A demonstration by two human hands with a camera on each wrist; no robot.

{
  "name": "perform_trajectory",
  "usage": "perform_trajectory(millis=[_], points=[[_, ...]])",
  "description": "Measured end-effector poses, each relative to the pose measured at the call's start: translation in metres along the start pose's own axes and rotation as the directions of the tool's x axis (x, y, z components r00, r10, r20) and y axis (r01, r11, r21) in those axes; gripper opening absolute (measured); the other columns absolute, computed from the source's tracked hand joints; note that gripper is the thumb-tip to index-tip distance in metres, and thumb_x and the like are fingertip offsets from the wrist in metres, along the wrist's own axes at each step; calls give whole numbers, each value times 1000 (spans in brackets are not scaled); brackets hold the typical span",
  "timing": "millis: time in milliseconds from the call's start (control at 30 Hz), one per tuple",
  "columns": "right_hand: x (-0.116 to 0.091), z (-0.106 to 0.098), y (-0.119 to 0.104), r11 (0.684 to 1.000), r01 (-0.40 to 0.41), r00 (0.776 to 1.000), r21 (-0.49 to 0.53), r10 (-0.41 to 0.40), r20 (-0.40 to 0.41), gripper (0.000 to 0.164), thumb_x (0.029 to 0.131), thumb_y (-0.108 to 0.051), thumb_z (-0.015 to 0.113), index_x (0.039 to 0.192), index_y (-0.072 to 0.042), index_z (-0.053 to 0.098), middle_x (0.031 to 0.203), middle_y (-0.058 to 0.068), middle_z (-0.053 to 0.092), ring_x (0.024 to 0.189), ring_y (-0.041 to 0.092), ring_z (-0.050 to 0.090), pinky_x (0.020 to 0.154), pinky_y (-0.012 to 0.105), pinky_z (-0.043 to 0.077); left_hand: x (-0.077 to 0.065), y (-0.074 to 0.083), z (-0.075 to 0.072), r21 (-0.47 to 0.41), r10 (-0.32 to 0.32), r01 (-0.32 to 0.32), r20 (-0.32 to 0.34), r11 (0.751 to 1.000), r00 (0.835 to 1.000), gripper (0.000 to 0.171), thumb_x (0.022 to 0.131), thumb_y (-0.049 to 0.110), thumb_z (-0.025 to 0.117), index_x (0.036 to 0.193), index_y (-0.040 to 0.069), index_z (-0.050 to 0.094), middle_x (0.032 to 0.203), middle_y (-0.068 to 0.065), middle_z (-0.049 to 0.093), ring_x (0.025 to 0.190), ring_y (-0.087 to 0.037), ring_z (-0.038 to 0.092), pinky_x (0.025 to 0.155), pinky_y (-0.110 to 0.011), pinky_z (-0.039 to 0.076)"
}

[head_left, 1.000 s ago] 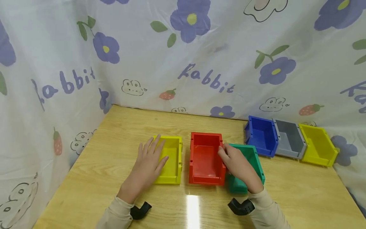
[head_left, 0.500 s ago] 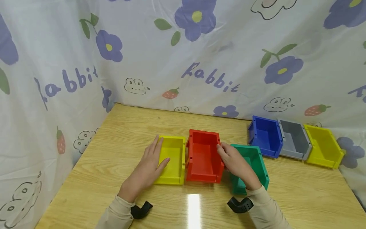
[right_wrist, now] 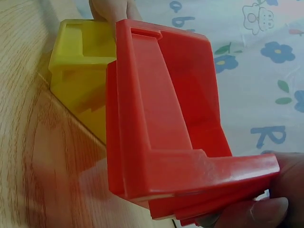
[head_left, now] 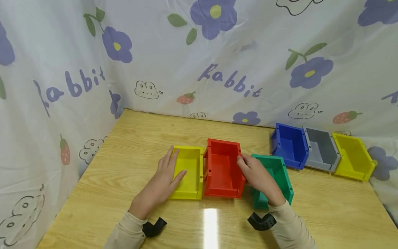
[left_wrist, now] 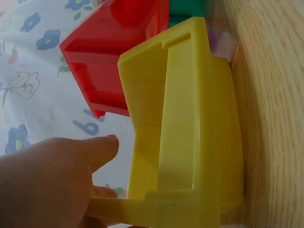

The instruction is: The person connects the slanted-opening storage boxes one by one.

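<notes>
A yellow bin (head_left: 188,173) stands on the table in front of me. My left hand (head_left: 160,180) rests on its left wall, fingers straight along the rim and thumb over the inside. To its right, a red bin (head_left: 222,169) is held by my right hand (head_left: 256,176), thumb over the right wall and fingers outside. The right wrist view shows the red bin (right_wrist: 166,114) tilted and a little off the table. Its left side is close against the yellow bin; I cannot tell whether the edges touch. The right hand's fingers are partly hidden.
A green bin (head_left: 280,176) stands right of the red one, partly under my right forearm. Farther back right, a blue bin (head_left: 290,145), a grey bin (head_left: 321,148) and another yellow bin (head_left: 354,157) stand in a row. A patterned cloth (head_left: 174,69) hangs behind the wooden table (head_left: 140,131).
My right hand has raised the red bin slightly and brought it left, narrowing the gap to the yellow bin. My left hand stays on the yellow bin, with its fingers closer together.
</notes>
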State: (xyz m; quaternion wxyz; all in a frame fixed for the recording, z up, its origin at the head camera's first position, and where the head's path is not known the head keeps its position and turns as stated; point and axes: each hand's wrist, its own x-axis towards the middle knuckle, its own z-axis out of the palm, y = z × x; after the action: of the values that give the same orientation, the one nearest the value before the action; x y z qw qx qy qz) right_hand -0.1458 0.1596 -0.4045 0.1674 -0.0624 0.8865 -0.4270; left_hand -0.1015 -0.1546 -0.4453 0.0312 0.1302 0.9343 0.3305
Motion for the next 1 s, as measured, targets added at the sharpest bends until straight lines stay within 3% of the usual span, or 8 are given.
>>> perform_trajectory(millis=[167, 500, 700, 1000], points=[[0, -1, -1, 1000, -10, 1000, 0, 10, -4, 38, 113, -34, 35, 115, -4, 59, 81, 10, 54, 77, 19, 67, 65, 31, 63, 1, 0, -1, -5, 11, -11, -1, 1000, 1000, 77, 111, 36, 49, 167, 3, 8, 176, -17, -4, 158, -45, 14, 118, -64, 38], [-1, -2, -3, 1000, -11, 1000, -15, 11, -13, 33, 110, -30, 37, 104, -4, 57, 72, 5, 47, 65, 20, 58, 58, 30, 55, 0, -1, 0, -21, 17, -17, 6, 1000, 1000, 78, 111, 36, 49, 168, 4, 7, 176, -17, -5, 159, -43, 12, 119, -64, 38], [1, -4, -2, 999, -12, 999, -35, 10, -31, 35, 111, -29, 37, 90, -6, 52, 69, 5, 45, 60, 21, 53, 56, 30, 52, 1, -1, -1, -35, 26, -25, 14, 999, 1000, 77, 112, 35, 49, 168, 4, 6, 176, -18, -5, 159, -44, 11, 120, -64, 36], [1, -5, 0, 998, -9, 999, -60, 7, -33, 38, 113, -31, 38, 87, -7, 52, 65, 5, 45, 53, 22, 50, 52, 32, 49, 0, -2, 0, -42, 21, -20, 29, 999, 999, 76, 112, 36, 47, 168, 4, 6, 176, -17, -5, 159, -44, 11, 120, -64, 37]])
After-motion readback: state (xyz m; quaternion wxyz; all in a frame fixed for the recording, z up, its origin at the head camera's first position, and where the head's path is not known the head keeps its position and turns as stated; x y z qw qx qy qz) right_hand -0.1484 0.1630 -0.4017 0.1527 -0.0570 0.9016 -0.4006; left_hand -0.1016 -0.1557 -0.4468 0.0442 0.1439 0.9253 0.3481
